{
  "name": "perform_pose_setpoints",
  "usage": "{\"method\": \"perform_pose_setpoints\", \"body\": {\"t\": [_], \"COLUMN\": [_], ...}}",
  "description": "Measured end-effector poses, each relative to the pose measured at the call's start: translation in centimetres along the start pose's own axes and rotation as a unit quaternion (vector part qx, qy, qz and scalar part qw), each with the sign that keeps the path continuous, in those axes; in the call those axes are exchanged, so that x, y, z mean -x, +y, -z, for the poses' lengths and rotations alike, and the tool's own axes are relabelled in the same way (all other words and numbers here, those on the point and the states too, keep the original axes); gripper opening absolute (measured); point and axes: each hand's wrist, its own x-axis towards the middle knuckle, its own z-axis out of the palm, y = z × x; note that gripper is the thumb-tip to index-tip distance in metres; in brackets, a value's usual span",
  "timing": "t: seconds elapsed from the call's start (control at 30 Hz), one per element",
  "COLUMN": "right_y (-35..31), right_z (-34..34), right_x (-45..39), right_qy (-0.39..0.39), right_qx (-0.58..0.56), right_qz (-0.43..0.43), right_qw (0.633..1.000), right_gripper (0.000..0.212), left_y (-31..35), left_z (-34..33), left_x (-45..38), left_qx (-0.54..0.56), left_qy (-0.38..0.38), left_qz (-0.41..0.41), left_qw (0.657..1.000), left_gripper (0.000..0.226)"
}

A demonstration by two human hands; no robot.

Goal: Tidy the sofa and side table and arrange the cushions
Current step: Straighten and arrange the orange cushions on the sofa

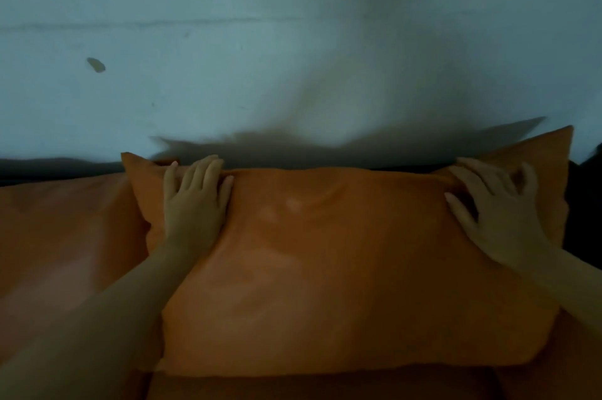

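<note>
Both hands (342, 213) press the orange cushion (325, 269), its lower edge blurred.

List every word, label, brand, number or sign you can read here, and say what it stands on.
None: no readable text anywhere in this view.
The orange cushion under the left hand and right hand is plain fabric.
The pale wall shows only a small unlettered mark.

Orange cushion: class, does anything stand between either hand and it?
Nothing visible does. The left hand and right hand both lie directly on the orange cushion near its top corners, fingers spread flat over the fabric, with the wall behind.
</note>
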Motion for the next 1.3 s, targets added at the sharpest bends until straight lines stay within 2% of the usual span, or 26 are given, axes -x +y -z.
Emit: {"method": "perform_pose_setpoints", "body": {"t": [0.1, 0.2, 0.37, 0.8, 1.03, 1.3], "right_y": [-2.6, -5.4, -8.7, -8.7, -8.4, -9.1], "right_z": [0.3, -0.4, -1.7, -6.3, -9.2, -8.0], "right_x": [2.6, 5.0, 7.2, 5.3, 4.0, 4.9], "right_qy": [-0.024, -0.039, -0.07, 0.004, -0.036, -0.057], "right_qx": [-0.005, -0.013, 0.004, 0.019, 0.026, 0.042], "right_qz": [0.017, 0.056, 0.088, 0.077, 0.077, 0.058], "right_qw": [1.0, 0.998, 0.994, 0.997, 0.996, 0.996], "right_gripper": [0.063, 0.066, 0.067, 0.067, 0.067, 0.067], "left_y": [1.8, 3.7, 6.1, 7.0, 7.3, 7.8], "left_z": [1.7, 1.7, 1.2, -2.9, -5.4, -4.6], "left_x": [2.6, 5.0, 7.7, 7.9, 7.1, 7.7], "left_qx": [0.052, 0.05, 0.017, -0.017, -0.033, -0.066], "left_qy": [-0.003, -0.029, -0.049, -0.077, -0.119, -0.142], "left_qz": [-0.102, -0.189, -0.166, -0.128, -0.122, -0.111], "left_qw": [0.993, 0.98, 0.985, 0.989, 0.985, 0.981], "left_gripper": [0.051, 0.056, 0.061, 0.067, 0.067, 0.07]}}
